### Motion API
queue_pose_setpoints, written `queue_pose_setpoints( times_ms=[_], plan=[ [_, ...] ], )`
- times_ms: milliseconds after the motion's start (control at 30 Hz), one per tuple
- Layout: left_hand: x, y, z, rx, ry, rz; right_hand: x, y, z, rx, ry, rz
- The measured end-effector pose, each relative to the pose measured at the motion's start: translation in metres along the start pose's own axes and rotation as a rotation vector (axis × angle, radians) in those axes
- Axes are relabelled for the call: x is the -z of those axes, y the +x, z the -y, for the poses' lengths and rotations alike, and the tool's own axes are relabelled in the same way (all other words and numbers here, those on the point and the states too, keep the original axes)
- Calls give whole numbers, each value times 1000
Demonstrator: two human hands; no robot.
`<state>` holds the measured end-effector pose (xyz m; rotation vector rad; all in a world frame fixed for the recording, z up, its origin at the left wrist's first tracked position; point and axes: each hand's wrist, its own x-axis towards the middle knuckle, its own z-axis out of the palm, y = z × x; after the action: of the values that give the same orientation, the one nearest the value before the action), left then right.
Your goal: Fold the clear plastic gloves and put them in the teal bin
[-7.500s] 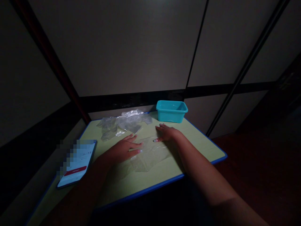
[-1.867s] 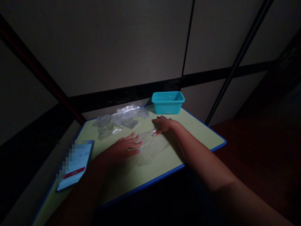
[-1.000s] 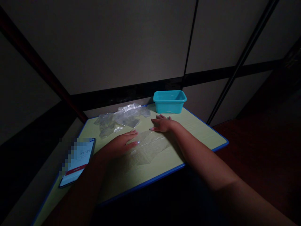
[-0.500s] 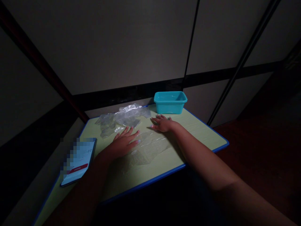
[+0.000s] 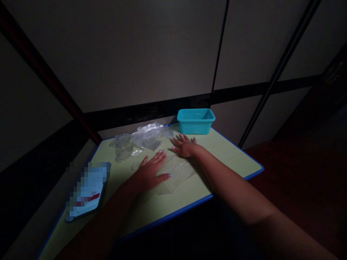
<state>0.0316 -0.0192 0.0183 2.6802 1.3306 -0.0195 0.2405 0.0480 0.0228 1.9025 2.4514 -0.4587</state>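
Note:
A clear plastic bag (image 5: 173, 177) lies spread flat on the pale green table (image 5: 230, 153). My left hand (image 5: 148, 174) rests palm down on its left part, thumb stretched to the right and fingers spread. Near the bag's far right part, my right hand (image 5: 185, 146) lies palm down with its fingers apart. Neither hand grips anything. Behind my left hand, more crumpled clear plastic (image 5: 143, 137) sits along the table's back edge.
A turquoise plastic basket (image 5: 195, 126) stands at the table's back right, just behind my right hand. A tablet-like device (image 5: 90, 195), partly blurred out, lies at the left edge. Cabinet panels (image 5: 149, 57) rise directly behind the table.
My left hand has slid to the right over the flat plastic, and its thumb is now farther from the other fingers. The whole view has shifted slightly.

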Motion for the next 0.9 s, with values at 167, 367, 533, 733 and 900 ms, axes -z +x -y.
queue_pose_setpoints(
  times_ms=[167,367,533,733,900],
  plan=[
    [0,-4,-7,11,-20,91,-4,-1,9,62,-14,10],
    [-2,-5,-4,14,-52,124,-2,1,-1,5,-16,65],
    [2,-8,-8,21,-46,133,4,-1,-12,-37,-14,82],
    [3,-10,-6,20,-56,151,4,-1,-13,-15,-28,82],
    [2,-10,-2,10,-79,77,4,-1,-12,-25,-58,87]
  ],
)
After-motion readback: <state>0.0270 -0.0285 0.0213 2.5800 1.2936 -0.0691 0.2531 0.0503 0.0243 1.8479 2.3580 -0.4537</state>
